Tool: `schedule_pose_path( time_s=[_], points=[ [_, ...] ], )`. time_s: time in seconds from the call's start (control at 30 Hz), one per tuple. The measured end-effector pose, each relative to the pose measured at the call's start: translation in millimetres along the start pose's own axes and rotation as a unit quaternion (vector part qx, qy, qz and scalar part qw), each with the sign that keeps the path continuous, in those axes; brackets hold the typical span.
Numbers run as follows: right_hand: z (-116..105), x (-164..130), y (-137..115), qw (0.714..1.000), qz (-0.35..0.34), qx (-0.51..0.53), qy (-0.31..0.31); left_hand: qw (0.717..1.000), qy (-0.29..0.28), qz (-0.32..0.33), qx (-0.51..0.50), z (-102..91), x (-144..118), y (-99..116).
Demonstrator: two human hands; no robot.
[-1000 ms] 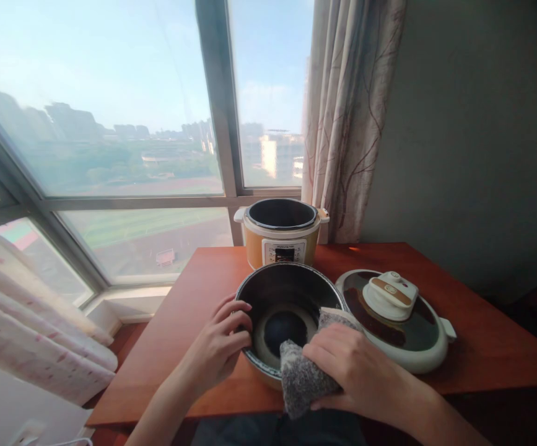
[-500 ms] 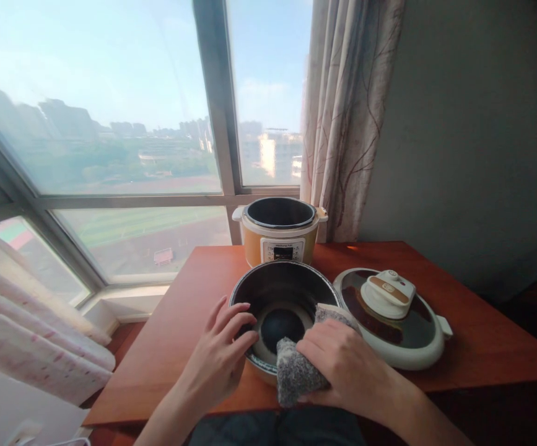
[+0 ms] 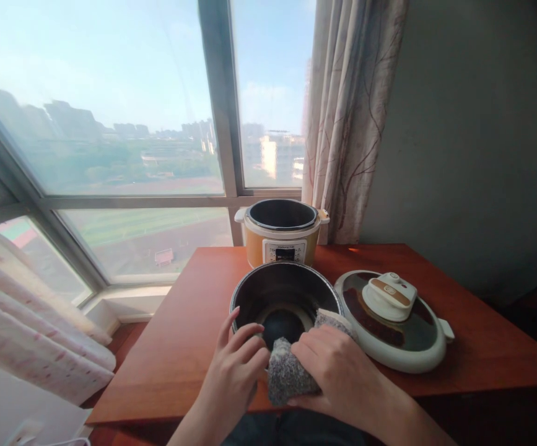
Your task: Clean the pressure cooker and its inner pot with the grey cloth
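A dark inner pot (image 3: 254, 291) stands at the front of the wooden table, its mouth facing up. My right hand (image 3: 331, 371) is closed round a grey cloth (image 3: 289, 375), which is folded over the pot's near right rim. My left hand (image 3: 238, 365) is at the near left rim, its fingers bent and spread apart with nothing in them. Its fingertips come close to the cloth; whether they touch it or the rim I cannot tell. Part of the near rim is hidden behind the hands and cloth.
Behind the pot stands an orange and white electric cooker (image 3: 256, 241) with a front panel. A white-rimmed lid (image 3: 423, 356) with a glassy top lies right of the pot on the red-brown table (image 3: 175, 328). A window and curtains (image 3: 347, 124) border the table's far side.
My left hand has moved right, closer to the cloth. My right hand, still holding the cloth, has shifted slightly left along the near rim. The pot, cooker and lid stay in place.
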State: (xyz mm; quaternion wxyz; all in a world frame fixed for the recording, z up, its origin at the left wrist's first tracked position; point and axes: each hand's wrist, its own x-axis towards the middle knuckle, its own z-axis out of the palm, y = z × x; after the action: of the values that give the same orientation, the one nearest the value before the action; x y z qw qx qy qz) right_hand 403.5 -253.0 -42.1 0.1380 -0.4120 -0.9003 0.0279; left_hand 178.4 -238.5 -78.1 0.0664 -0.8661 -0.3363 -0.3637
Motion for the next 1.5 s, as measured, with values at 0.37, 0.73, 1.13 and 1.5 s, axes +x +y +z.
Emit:
schedule_pose_path(
  time_s=[0.37, 0.73, 1.13, 1.5],
  points=[
    [-20.6, -6.2, 33.6, 0.997, -0.023, 0.041, -0.052, 0.997, -0.016, 0.071, 0.031, -5.2, 12.4, -77.8],
    [-15.0, -7.7, 26.0, 0.999, 0.009, 0.040, -0.013, 0.996, -0.061, 0.032, 0.059, -20.7, 6.7, -62.9],
    [1.8, 9.6, -15.7, 0.999, 0.017, -0.021, 0.023, 1.000, 0.011, -0.002, -0.027, 5.4, 4.4, 7.3],
    [-13.0, -11.0, 16.8, 0.999, -0.031, 0.010, -0.041, 0.996, 0.005, 0.078, -0.052, -6.2, 6.5, -41.6]
  ],
)
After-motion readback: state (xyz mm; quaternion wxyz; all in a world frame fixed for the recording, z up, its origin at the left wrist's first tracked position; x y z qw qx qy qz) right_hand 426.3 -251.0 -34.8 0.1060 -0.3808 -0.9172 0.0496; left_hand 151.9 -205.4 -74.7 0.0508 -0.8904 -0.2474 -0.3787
